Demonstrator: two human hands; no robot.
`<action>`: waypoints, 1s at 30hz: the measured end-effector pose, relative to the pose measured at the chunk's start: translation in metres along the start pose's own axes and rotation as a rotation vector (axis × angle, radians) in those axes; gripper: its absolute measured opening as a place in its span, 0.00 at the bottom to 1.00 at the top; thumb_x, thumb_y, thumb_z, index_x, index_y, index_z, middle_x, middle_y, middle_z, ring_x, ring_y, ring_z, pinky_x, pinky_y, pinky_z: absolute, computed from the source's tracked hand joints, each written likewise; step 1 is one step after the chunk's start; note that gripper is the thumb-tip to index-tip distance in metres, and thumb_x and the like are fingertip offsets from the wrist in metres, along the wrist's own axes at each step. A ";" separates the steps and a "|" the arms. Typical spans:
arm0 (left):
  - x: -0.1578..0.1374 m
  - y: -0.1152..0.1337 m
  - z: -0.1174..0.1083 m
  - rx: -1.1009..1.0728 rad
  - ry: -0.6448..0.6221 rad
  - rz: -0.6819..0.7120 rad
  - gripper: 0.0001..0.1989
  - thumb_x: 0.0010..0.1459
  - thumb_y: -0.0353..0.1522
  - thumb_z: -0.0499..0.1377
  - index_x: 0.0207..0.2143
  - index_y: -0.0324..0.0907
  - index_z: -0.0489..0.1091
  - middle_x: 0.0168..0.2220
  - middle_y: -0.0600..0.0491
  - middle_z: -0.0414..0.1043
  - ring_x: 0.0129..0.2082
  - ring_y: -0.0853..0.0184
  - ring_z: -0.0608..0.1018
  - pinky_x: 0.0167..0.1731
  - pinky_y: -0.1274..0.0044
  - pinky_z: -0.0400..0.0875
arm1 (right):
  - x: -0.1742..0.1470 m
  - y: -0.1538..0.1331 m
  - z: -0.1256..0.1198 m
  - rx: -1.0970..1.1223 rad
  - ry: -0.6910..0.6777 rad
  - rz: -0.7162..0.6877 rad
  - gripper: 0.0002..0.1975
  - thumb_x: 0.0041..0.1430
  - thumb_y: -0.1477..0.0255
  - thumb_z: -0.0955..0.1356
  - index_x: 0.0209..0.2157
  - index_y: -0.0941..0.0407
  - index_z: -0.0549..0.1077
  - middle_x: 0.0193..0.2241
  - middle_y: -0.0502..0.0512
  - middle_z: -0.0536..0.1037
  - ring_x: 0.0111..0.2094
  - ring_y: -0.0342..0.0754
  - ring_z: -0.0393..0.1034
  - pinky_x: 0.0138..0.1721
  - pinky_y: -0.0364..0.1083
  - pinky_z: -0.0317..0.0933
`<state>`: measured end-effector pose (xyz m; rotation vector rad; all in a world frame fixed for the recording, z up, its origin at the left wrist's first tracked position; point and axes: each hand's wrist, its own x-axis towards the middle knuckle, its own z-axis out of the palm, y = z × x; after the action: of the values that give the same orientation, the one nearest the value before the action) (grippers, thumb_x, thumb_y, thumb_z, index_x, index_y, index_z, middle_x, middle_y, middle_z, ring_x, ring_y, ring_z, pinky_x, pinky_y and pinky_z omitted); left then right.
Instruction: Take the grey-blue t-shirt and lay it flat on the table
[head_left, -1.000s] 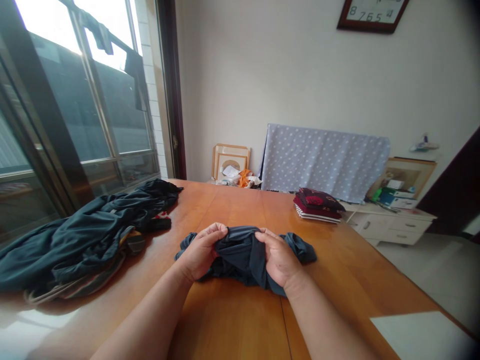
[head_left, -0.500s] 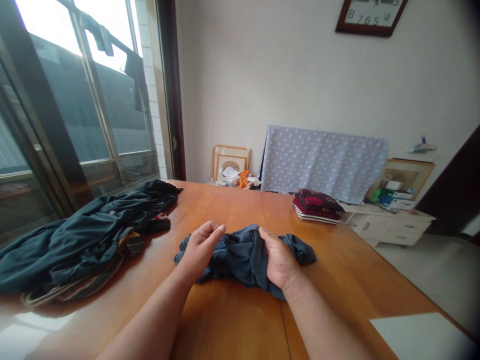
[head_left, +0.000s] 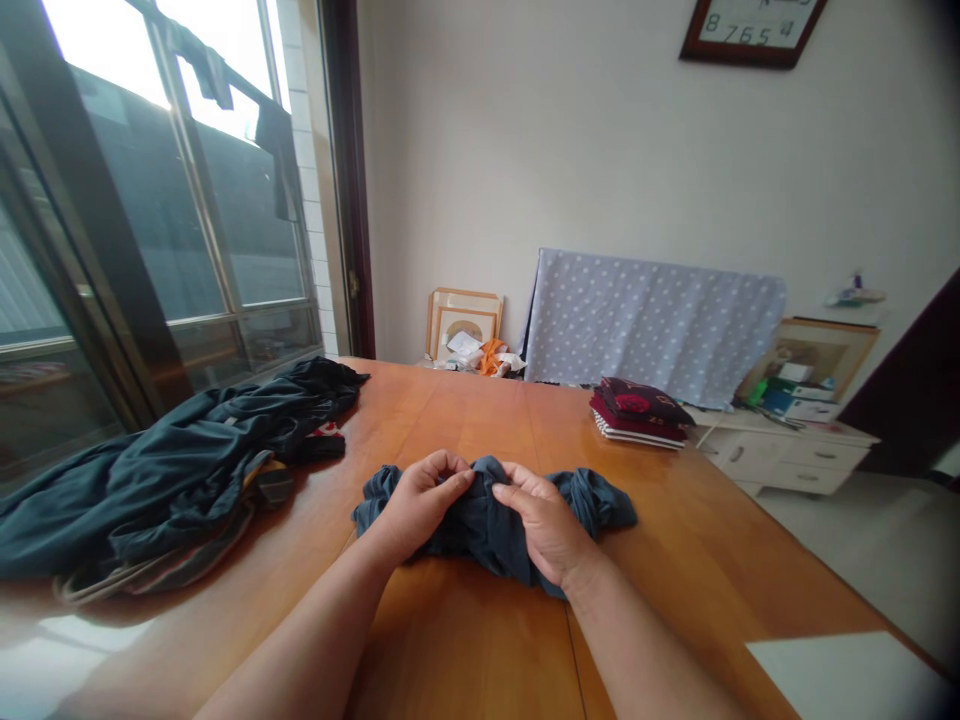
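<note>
A crumpled dark blue-grey garment [head_left: 487,530] lies bunched on the wooden table in front of me; its exact kind is hidden by the folds. My left hand [head_left: 427,500] pinches the cloth at its top with thumb and forefinger. Close beside it, my right hand [head_left: 544,515] grips a raised fold, thumb on the near side and fingers behind. The two sets of fingertips are only a small gap apart. Loose ends of the garment stick out past both hands.
A heap of dark clothes [head_left: 187,470] spreads over the table's left side. Folded maroon and striped clothes [head_left: 641,410] are stacked at the back right. A white sheet [head_left: 847,675] lies at the near right corner. Beyond the table stand a polka-dot cloth [head_left: 652,320] and a white cabinet [head_left: 787,460].
My left hand has moved right, to the top of the garment. My right hand has shifted slightly left, bringing the fingertips close together around the raised fold.
</note>
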<state>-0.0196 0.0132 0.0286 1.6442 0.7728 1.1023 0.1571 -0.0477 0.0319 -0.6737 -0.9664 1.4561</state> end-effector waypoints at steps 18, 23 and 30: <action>-0.002 -0.004 0.010 -0.087 -0.116 0.014 0.13 0.61 0.41 0.62 0.43 0.42 0.70 0.32 0.54 0.71 0.30 0.70 0.70 0.30 0.79 0.63 | 0.011 0.002 -0.012 0.217 0.136 0.006 0.21 0.54 0.71 0.72 0.51 0.51 0.74 0.45 0.54 0.82 0.51 0.55 0.74 0.53 0.55 0.67; 0.000 -0.003 0.010 -0.116 -0.004 0.023 0.15 0.57 0.41 0.66 0.40 0.43 0.70 0.26 0.59 0.65 0.26 0.73 0.66 0.26 0.80 0.59 | 0.007 0.008 -0.009 0.061 0.148 -0.005 0.25 0.53 0.68 0.74 0.54 0.50 0.73 0.51 0.53 0.79 0.57 0.53 0.70 0.59 0.53 0.61; 0.005 0.000 -0.008 -0.288 0.152 -0.084 0.14 0.57 0.43 0.65 0.32 0.42 0.69 0.28 0.57 0.69 0.27 0.73 0.68 0.28 0.80 0.62 | 0.005 0.007 -0.009 -0.011 0.155 0.008 0.25 0.54 0.64 0.76 0.53 0.52 0.73 0.45 0.54 0.81 0.52 0.55 0.73 0.57 0.54 0.62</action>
<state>-0.0251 0.0201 0.0306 1.2878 0.7349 1.2269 0.1601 -0.0414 0.0218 -0.7870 -0.8528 1.3847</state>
